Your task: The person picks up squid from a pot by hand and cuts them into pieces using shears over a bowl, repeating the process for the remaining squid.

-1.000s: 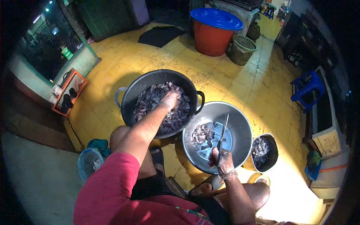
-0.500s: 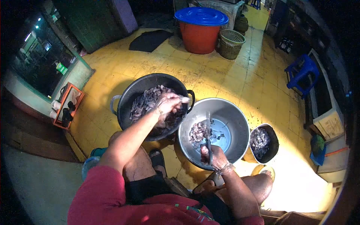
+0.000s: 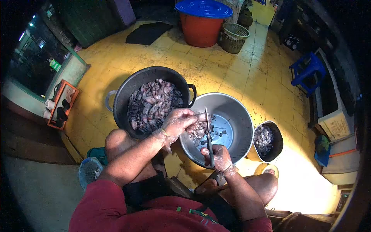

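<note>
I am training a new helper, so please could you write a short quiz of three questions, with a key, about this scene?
1. Which hand holds the scissors?

2. True or false: a blue lid covers the red bin.

3. In this view, over which tub does the left hand hold a piece?
a) black tub
b) silver tub
c) small tub

Key:
1. The right hand.
2. True.
3. b: the piece shows over the silver tub, near the scissor blades.
</note>
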The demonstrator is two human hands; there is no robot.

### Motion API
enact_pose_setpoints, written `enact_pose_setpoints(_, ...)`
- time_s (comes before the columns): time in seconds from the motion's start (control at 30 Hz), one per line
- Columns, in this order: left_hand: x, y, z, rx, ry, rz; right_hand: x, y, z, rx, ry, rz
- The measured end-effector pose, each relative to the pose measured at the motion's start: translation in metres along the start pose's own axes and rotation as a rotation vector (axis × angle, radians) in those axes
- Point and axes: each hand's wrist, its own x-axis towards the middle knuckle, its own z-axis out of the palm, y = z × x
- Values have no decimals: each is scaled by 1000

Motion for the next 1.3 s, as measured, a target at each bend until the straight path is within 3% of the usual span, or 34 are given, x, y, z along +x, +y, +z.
enact_pose_setpoints(0.2,1,-2,5,25,34,173,7,12,2,-166,67,8)
enact_pose_setpoints(0.33,5,-1,1,6,23,173,4,10,1,-70,57,-3)
enact_pose_setpoints(0.4,7,3,-2,218,-48,71,2,4,1,-6,38,41)
enact_pose_setpoints(0.47,8,2,1,206,-55,60,-2,-6,1,104,19,56)
enact_pose_setpoints(0.57,9,2,3,200,-58,56,2,4,-4,35,8,58)
enact_pose_setpoints(0.7,11,2,-2,72,-59,53,-5,-17,-3,169,58,135)
enact_pose_setpoints(0.83,13,2,-6,-124,-18,70,2,8,0,375,-4,-28)
enact_pose_setpoints(0.93,10,1,-4,-221,-14,68,9,24,6,128,-126,-129)
enact_pose_setpoints(1.03,10,-6,-2,-90,-20,58,5,16,4,-21,-129,-63)
enact_pose_setpoints(1.2,8,-2,4,-91,-73,54,-2,8,7,59,-37,13)
enact_pose_setpoints(1.3,8,3,3,-109,-89,65,0,11,8,-70,-27,25)
